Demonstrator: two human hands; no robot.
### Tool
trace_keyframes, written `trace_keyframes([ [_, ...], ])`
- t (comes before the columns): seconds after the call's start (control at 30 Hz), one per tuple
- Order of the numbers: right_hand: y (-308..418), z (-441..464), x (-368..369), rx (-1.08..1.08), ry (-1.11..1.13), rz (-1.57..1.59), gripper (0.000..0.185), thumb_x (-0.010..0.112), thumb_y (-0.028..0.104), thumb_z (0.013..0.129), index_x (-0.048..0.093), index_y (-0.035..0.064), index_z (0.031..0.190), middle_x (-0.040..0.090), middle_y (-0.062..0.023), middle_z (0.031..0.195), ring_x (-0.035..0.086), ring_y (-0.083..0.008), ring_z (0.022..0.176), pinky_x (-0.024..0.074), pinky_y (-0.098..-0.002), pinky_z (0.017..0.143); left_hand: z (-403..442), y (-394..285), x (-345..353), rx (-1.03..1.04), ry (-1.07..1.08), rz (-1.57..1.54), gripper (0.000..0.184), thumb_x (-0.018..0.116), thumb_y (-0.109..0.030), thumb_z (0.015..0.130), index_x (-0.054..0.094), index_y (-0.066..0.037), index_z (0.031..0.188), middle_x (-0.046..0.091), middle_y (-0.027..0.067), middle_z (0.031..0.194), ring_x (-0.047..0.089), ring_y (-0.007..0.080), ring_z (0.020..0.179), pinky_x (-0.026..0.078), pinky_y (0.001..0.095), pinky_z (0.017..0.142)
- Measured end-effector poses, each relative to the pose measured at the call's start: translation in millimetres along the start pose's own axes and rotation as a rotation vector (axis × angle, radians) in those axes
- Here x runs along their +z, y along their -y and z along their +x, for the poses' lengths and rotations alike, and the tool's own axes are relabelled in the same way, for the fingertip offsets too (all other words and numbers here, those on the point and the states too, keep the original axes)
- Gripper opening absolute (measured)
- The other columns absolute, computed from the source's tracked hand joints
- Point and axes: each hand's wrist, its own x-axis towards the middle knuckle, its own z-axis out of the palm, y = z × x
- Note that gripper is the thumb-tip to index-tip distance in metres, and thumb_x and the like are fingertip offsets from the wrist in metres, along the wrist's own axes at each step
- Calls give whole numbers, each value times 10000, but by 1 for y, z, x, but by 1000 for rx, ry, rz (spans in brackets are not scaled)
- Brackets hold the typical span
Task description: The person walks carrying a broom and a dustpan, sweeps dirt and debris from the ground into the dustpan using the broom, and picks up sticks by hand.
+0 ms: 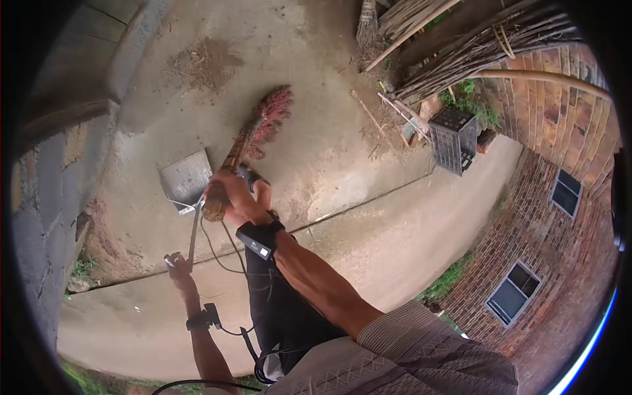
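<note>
A broom with reddish bristles slants up over the concrete, and my right hand is wrapped round its thick handle end. At the lower left my left hand is closed on the end of the long thin handle of a dustpan. The grey metal dustpan rests on the ground to the left of the broom, its handle running down to my left hand. Both wrists wear black bands with small devices and cables.
A pile of debris lies on the concrete at the upper left. Farther right are a black crate, thin sticks and bundled branches. A brick wall with windows stands at the right, a grey block wall at the left.
</note>
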Motion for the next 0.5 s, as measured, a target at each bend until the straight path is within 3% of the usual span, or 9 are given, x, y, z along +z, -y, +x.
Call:
trace_keyframes([
  [0.13,-9,4,54,108,53,-206,107,641,82,860,561,14,882,615,-106,696,623,-221,585,542,-352,566,4,27,-7,77,-1,9,210,482,-226,1035,579,-60,1121,470,-18,797,452,96,687,388,267,598],
  [0.2,4,-9,68,76,47,-263,140,663,81,830,550,12,875,614,-115,677,616,-230,548,545,-375,536,2,31,-6,80,27,-68,223,577,-266,1024,570,-67,1123,452,-40,768,426,65,671,369,250,586],
  [0.27,32,-40,69,112,8,-343,137,669,102,845,568,13,868,615,-92,692,608,-190,545,539,-320,531,2,31,-1,76,6,-98,212,579,-264,1023,568,-73,1113,439,-42,758,410,64,661,342,253,576],
  [0.33,66,-59,34,171,14,-384,148,677,86,844,566,0,892,609,-82,747,606,-156,587,531,-315,517,-1,26,0,40,32,-88,207,579,-256,1023,566,-74,1121,428,-46,749,400,64,650,334,252,573],
  [0.37,86,-74,20,151,-10,-444,164,682,85,843,559,1,913,616,-87,753,612,-158,589,525,-322,501,-7,11,2,39,20,-19,142,537,-132,998,557,-51,1113,430,-36,760,413,86,660,352,271,567],
  [0.5,157,-80,-26,-44,-256,-669,194,676,38,820,546,57,964,604,-80,718,618,-185,578,549,-351,508,-13,-1,5,50,3,0,136,532,-128,997,549,-47,1105,416,-32,745,403,91,655,348,280,566],
])
